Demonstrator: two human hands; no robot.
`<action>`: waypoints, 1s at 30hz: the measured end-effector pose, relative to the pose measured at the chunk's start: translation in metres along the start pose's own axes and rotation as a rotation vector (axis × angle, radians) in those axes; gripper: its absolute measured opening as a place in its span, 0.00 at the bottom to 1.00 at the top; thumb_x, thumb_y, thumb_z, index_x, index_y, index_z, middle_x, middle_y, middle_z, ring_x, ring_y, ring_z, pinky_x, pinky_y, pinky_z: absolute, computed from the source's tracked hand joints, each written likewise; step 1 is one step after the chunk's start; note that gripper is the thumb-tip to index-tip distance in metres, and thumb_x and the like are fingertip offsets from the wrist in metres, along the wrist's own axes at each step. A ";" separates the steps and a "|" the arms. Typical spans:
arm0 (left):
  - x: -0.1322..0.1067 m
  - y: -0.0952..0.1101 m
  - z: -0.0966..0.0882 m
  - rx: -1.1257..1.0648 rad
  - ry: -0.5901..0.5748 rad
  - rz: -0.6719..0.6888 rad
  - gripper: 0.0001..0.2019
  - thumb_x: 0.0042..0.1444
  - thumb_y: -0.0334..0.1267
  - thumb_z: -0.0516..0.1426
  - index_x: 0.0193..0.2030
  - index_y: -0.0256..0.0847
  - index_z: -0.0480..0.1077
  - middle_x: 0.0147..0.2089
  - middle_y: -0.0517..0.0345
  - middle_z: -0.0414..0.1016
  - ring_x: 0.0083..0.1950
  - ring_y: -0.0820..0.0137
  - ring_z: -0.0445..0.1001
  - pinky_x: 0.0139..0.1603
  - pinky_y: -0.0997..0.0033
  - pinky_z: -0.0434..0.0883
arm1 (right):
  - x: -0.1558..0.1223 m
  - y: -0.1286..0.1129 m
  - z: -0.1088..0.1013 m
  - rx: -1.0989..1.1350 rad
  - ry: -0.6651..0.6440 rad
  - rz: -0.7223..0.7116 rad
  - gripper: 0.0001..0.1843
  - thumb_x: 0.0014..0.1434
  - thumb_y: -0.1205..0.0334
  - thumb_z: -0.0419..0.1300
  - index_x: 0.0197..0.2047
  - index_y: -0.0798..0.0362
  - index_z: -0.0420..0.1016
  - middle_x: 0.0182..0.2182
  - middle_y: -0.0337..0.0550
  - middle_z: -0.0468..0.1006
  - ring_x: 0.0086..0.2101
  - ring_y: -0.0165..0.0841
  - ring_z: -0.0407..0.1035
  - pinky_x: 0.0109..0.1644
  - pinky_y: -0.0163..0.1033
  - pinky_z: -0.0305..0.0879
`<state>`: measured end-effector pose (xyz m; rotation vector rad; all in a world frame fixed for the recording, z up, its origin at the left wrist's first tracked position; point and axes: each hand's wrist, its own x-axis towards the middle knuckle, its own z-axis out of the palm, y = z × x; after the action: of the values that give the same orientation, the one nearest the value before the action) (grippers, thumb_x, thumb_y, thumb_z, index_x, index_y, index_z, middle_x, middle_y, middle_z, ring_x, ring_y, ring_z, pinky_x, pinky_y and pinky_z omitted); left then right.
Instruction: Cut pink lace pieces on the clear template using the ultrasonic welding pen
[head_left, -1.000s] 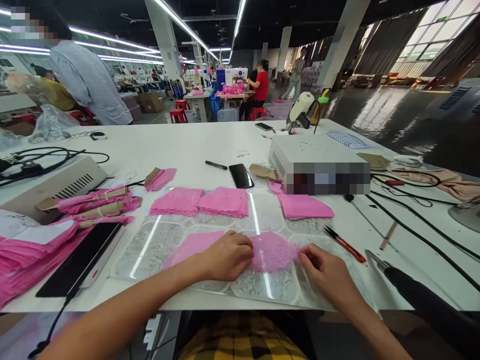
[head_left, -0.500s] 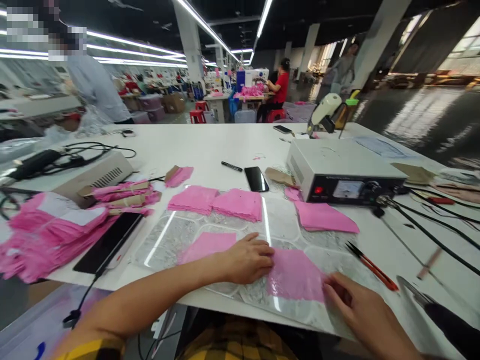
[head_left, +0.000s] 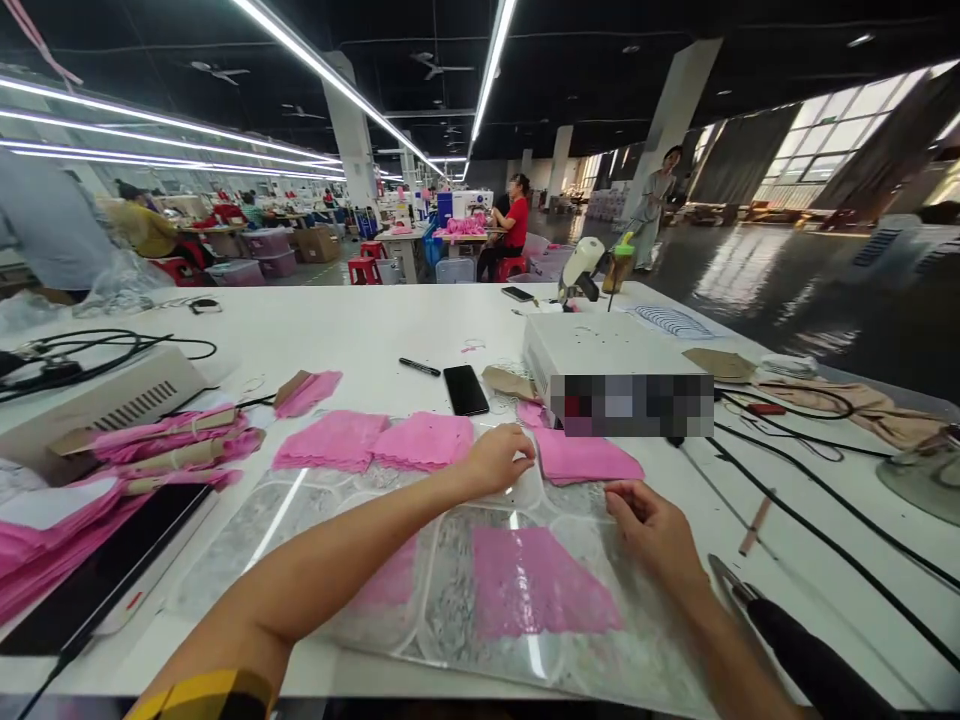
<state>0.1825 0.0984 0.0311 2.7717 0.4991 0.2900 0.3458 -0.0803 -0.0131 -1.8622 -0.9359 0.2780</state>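
A pink fabric piece (head_left: 540,585) lies flat on the clear plastic sheet (head_left: 450,650), under glare; I cannot tell whether it is above or beneath the plastic. My left hand (head_left: 504,460) is over the sheet's far part, beside a stack of pink pieces (head_left: 424,440), its fingers bent with thumb and forefinger apart. Near the corner of another pink stack (head_left: 589,457), my right hand (head_left: 649,525) has thumb and forefinger pressed together. What they pinch cannot be made out. A second pink piece (head_left: 386,580) shows partly behind my left forearm.
A grey-white control box (head_left: 615,345) with black cables stands right of centre. A black-handled metal-tipped tool (head_left: 810,650) lies at the right front. Also there are a phone (head_left: 466,390), a pen (head_left: 419,367), pink bundles (head_left: 180,440) and a black tablet-like slab (head_left: 112,570).
Both hands have moved away from the pink piece toward the far side of the plastic sheet. The red-handled tool at the right no longer shows. My view has tilted up and shifted.
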 end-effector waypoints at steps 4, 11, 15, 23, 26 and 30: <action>0.029 0.006 0.009 0.038 -0.089 0.001 0.14 0.65 0.42 0.57 0.53 0.37 0.69 0.54 0.50 0.72 0.51 0.64 0.74 0.51 0.56 0.74 | -0.006 0.011 0.001 0.087 -0.035 0.035 0.21 0.51 0.42 0.55 0.33 0.52 0.74 0.23 0.42 0.75 0.21 0.32 0.65 0.24 0.37 0.62; 0.046 0.007 0.027 0.062 -0.183 -0.025 0.15 0.66 0.42 0.57 0.55 0.37 0.68 0.55 0.49 0.71 0.51 0.64 0.74 0.50 0.57 0.75 | -0.013 0.015 -0.004 0.175 -0.075 0.136 0.22 0.51 0.41 0.58 0.35 0.53 0.74 0.21 0.39 0.71 0.21 0.31 0.62 0.24 0.37 0.60; 0.044 0.006 0.031 0.059 -0.173 -0.041 0.15 0.66 0.42 0.57 0.55 0.37 0.68 0.55 0.49 0.71 0.51 0.63 0.74 0.51 0.56 0.74 | -0.018 0.008 -0.007 0.165 -0.068 0.170 0.23 0.50 0.40 0.59 0.35 0.53 0.74 0.21 0.39 0.71 0.22 0.32 0.63 0.25 0.36 0.61; 0.044 0.020 0.035 0.071 -0.142 -0.095 0.15 0.65 0.42 0.57 0.55 0.37 0.68 0.56 0.49 0.70 0.54 0.62 0.73 0.54 0.53 0.73 | -0.020 0.006 -0.008 0.125 -0.079 0.129 0.24 0.50 0.39 0.59 0.34 0.53 0.74 0.21 0.40 0.72 0.21 0.32 0.64 0.22 0.36 0.60; 0.044 0.023 0.034 0.106 -0.144 -0.098 0.15 0.65 0.42 0.57 0.55 0.37 0.68 0.56 0.49 0.70 0.54 0.62 0.73 0.53 0.53 0.73 | -0.018 0.009 -0.006 0.165 -0.075 0.095 0.22 0.51 0.41 0.59 0.34 0.53 0.74 0.21 0.39 0.72 0.21 0.31 0.64 0.23 0.36 0.60; 0.042 0.025 0.029 0.164 -0.121 -0.069 0.15 0.65 0.42 0.57 0.54 0.36 0.69 0.54 0.49 0.71 0.52 0.62 0.73 0.53 0.53 0.73 | -0.016 0.008 -0.001 0.218 -0.024 0.031 0.19 0.52 0.44 0.57 0.32 0.53 0.74 0.21 0.39 0.73 0.21 0.31 0.64 0.25 0.36 0.62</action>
<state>0.2359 0.0843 0.0182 2.8998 0.6117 0.0672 0.3394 -0.0936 -0.0224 -1.6775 -0.8578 0.4055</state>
